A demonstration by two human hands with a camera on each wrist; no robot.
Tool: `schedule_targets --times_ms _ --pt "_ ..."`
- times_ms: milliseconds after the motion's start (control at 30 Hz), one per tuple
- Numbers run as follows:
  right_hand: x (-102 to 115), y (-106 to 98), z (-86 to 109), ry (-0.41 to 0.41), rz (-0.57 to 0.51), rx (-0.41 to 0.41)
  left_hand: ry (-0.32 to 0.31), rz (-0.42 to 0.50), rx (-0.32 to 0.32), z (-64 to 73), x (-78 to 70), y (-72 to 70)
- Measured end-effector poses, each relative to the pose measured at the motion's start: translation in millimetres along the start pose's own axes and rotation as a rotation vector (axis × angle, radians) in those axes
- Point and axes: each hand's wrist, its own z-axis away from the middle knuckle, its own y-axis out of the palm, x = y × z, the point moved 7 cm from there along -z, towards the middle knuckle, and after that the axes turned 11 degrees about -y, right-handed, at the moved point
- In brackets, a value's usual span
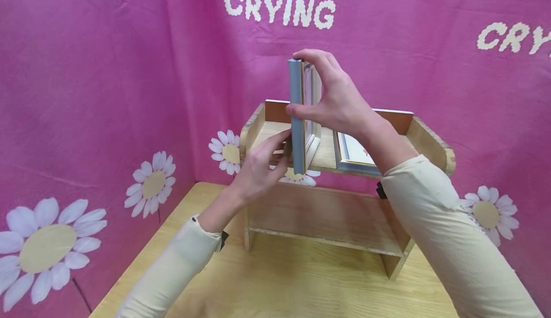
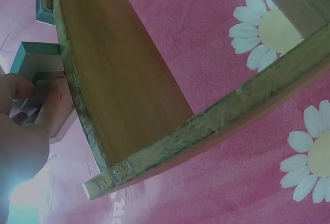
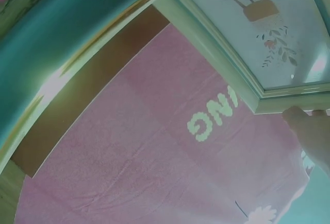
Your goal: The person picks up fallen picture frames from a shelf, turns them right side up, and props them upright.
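My right hand (image 1: 340,95) grips a photo frame (image 1: 297,117), fingers over its top edge and thumb on its blue-grey side. The frame stands upright, edge-on in the head view, at the upper shelf. Its cream border and plant-and-stool print (image 3: 260,33) show in the right wrist view. Behind it, my left hand (image 1: 262,167) has bent fingers at the back. The left wrist view shows those fingers (image 2: 49,108) pinching a part on the frame's back, perhaps its stand; the exact part is unclear. A second photo frame (image 1: 357,166) lies face up on the shelf, partly hidden by my right arm.
The wooden two-tier shelf (image 1: 327,217) stands on a light wood table (image 1: 275,284). Its upper tier has raised side boards (image 1: 430,141) and a brown back board (image 1: 275,111). A pink cloth (image 1: 241,60) with flowers and lettering hangs behind and at the left.
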Motion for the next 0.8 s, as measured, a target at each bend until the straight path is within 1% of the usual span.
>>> schedule_targets --times_ms 233,367,567,700,800 --pt "-3.1 4.3 -1.7 -0.042 0.003 0.002 0.028 -0.005 -0.024 -1.2 4.5 -1.2" --pt "-5.5 4.7 -1.1 -0.065 0.007 -0.006 0.043 -0.029 -0.033 -1.9 5.8 -0.7" --pt "-12.0 7.4 0.8 -0.055 -0.017 0.002 0.061 -0.078 -0.036 -1.1 8.2 -0.3" --pt "-15.8 7.2 -2.1 -0.047 -0.037 0.024 0.067 -0.072 -0.036 -4.0 10.7 -1.6" --pt "-19.6 10.5 -4.7 -0.025 -0.058 0.058 0.057 -0.067 -0.041 -4.8 15.3 -3.9"
